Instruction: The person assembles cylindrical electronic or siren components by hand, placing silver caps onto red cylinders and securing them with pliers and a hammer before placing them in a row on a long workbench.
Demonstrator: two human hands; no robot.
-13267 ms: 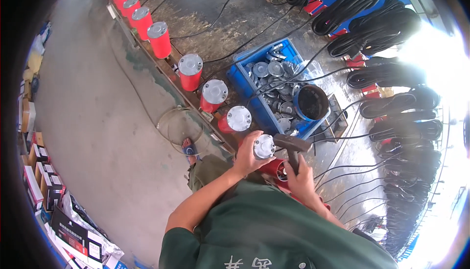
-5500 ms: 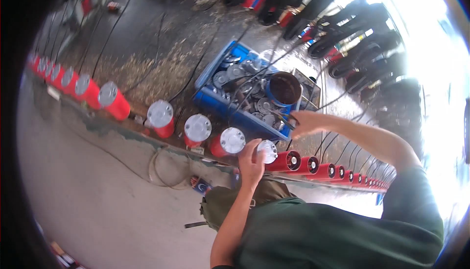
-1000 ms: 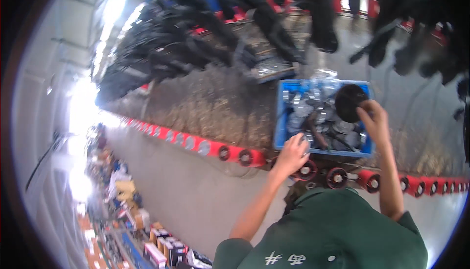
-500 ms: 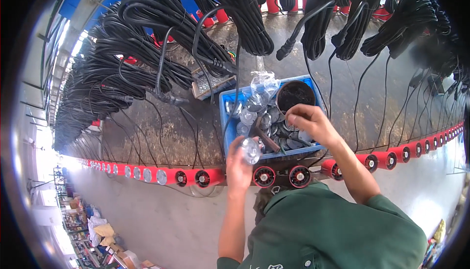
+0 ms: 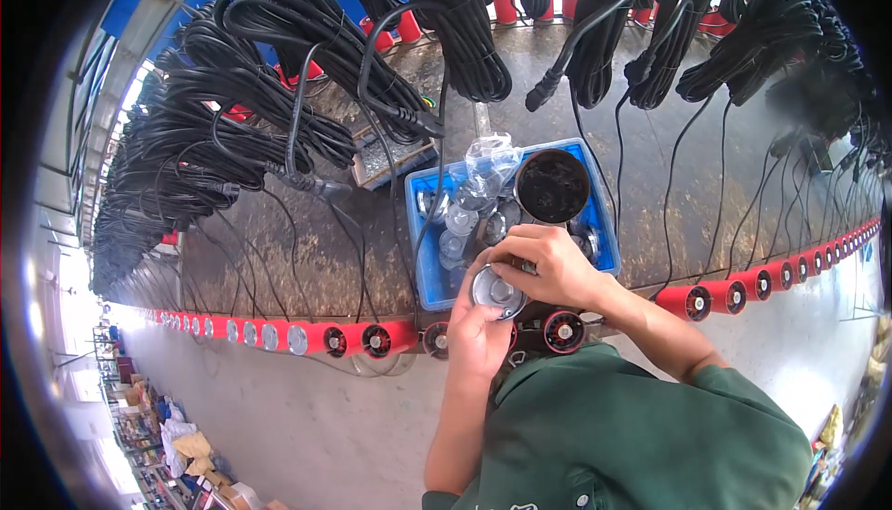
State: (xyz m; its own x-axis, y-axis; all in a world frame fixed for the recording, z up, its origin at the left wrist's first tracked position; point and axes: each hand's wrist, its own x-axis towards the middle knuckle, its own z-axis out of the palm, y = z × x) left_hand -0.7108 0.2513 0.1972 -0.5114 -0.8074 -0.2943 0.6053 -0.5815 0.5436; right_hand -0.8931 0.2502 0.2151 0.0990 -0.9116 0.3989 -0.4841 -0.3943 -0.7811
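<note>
My left hand [image 5: 476, 335] grips a round, shiny silver-and-clear cap [image 5: 498, 291] by its edge, thumb on its lower side. My right hand [image 5: 557, 264] reaches over from the right, fingers bent and pinched against the cap's upper right edge. Anything small between those fingers is hidden. Both hands are at the near side of a blue plastic bin [image 5: 609, 231]. Inside lie many similar round caps [image 5: 461, 220], a crumpled clear plastic bag [image 5: 492, 159] and a round brown can [image 5: 518, 189] with dark contents.
Red cylinders with black finned ends [image 5: 563, 332] line the bench's near edge; those farther left carry silver caps [image 5: 297, 339]. Thick coils of black cable [image 5: 455, 36] hang over the worn bench [image 5: 279, 268], thin leads trailing down. A small tray of metal bits [image 5: 395, 157] stands left of the bin.
My right hand has come from beside the can down to the cap. My left hand has shifted slightly right and tilted the cap face-up. The view has moved a little.
</note>
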